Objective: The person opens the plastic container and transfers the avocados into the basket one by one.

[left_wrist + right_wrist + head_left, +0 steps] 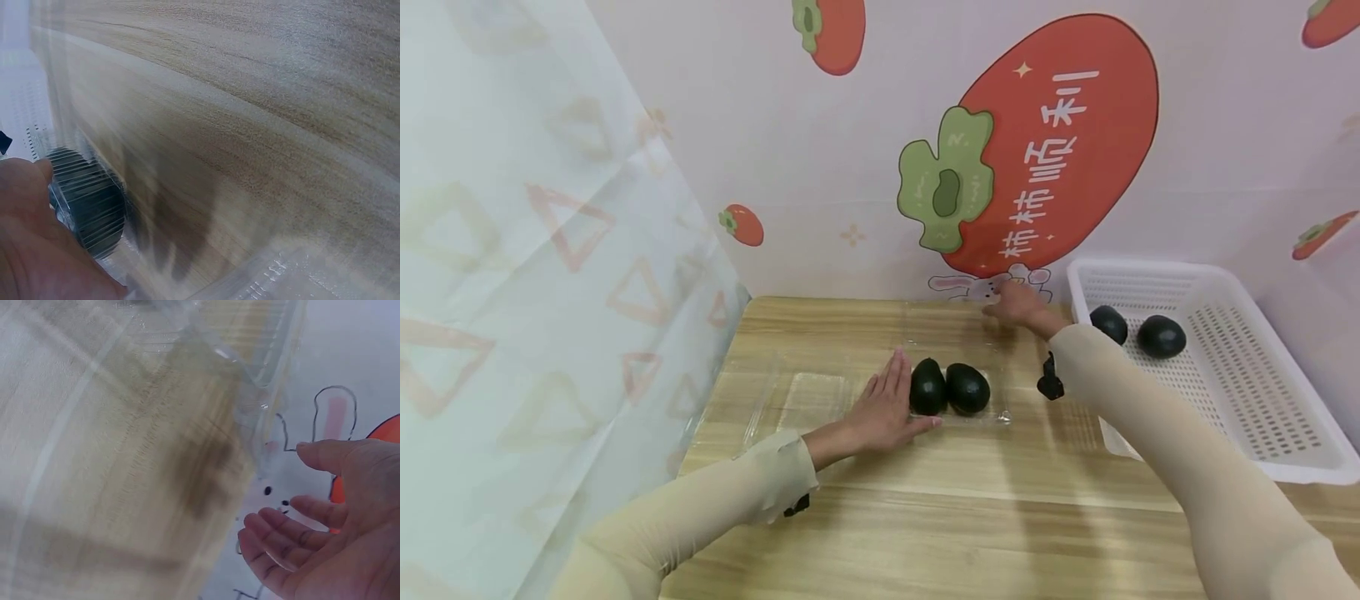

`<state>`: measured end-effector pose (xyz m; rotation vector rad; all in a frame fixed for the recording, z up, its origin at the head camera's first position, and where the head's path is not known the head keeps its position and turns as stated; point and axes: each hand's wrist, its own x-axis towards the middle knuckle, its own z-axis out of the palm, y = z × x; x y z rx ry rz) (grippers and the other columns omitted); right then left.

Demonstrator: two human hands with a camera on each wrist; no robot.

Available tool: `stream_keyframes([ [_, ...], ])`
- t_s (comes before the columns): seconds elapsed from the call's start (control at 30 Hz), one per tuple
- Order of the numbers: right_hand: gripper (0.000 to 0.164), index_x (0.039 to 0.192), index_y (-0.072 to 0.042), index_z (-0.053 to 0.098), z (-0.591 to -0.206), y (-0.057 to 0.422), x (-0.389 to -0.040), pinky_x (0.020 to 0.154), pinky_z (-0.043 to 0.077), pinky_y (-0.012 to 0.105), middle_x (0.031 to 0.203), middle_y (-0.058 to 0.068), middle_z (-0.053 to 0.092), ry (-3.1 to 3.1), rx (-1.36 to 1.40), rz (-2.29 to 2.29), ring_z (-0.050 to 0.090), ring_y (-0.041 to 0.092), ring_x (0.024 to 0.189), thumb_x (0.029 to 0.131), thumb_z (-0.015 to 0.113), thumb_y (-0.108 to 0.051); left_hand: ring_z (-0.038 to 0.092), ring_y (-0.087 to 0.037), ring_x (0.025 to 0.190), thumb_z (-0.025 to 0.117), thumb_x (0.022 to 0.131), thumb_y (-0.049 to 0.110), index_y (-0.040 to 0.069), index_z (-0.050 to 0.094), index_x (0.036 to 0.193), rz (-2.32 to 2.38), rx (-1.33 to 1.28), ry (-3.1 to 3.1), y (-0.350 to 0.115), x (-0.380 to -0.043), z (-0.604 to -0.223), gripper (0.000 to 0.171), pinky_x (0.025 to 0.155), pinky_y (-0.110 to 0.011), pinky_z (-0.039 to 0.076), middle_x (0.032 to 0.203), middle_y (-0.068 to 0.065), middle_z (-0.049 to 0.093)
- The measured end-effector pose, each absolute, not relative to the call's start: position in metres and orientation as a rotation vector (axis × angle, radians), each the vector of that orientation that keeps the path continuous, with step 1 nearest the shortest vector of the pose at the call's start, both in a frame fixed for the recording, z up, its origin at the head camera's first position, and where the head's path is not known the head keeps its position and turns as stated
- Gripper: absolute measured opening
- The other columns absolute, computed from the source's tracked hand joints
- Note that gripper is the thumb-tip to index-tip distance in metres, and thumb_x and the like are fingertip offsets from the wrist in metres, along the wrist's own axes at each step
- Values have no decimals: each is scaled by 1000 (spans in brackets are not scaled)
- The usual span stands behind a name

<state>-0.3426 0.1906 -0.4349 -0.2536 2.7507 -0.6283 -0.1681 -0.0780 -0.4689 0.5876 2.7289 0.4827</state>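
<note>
Two dark avocados, one upright (928, 387) and one tilted (967, 389), sit side by side in a clear plastic clamshell box (1004, 415). Along the box's left side rests my left hand (880, 414), fingers straight. In the left wrist view an avocado (90, 206) shows through the ribbed plastic wall beside that hand. The box's transparent lid (940, 323) lies folded back toward the wall. My right hand (1018, 306) is at the lid's far right corner, holding nothing. From the right wrist, its fingers (269, 544) look loosely bent, apart from the plastic lid (250, 369).
Another clear plastic box (767, 408) stands left of my left hand. On the right, a white perforated basket (1296, 387) holds two more avocados, one near its middle (1161, 337) and one (1108, 323) partly behind my right sleeve. A printed wall sheet (835, 183) rises behind the wooden table (925, 533).
</note>
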Motion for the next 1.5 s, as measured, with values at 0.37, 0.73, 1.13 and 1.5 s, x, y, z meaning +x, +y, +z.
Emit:
stream_keyframes([
  [0.37, 62, 145, 16, 51, -411, 188, -334, 107, 49, 62, 144, 36, 57, 2775, -460, -573, 59, 51, 128, 100, 70, -21, -2, -35, 164, 51, 106, 62, -8, 3, 166, 497, 589, 2742, -79, -167, -466, 103, 130, -56, 15, 175, -25, -9],
  [0.73, 65, 145, 12, 55, -409, 196, -323, 105, 51, 62, 144, 32, 59, 2727, -806, -625, 60, 50, 129, 94, 80, -19, -2, -34, 164, 51, 107, 61, -6, 1, 167, 488, 614, 2756, -79, -169, -467, 103, 130, -56, 14, 176, -23, -8],
  [1.13, 77, 153, -2, 54, -403, 190, -291, 107, 51, 60, 152, 19, 58, 2640, -916, -599, 58, 42, 136, 89, 86, -31, -2, -33, 164, 51, 104, 67, -6, 2, 167, 482, 599, 2761, -79, -174, -477, 108, 130, -56, 16, 176, -23, -10],
  [1.5, 74, 147, 1, 58, -406, 190, -267, 101, 56, 57, 145, 21, 62, 2560, -1064, -693, 62, 42, 129, 86, 90, -23, 2, -35, 164, 53, 104, 65, -9, 5, 166, 534, 617, 2768, -80, -170, -476, 108, 128, -59, 19, 176, -26, -7],
])
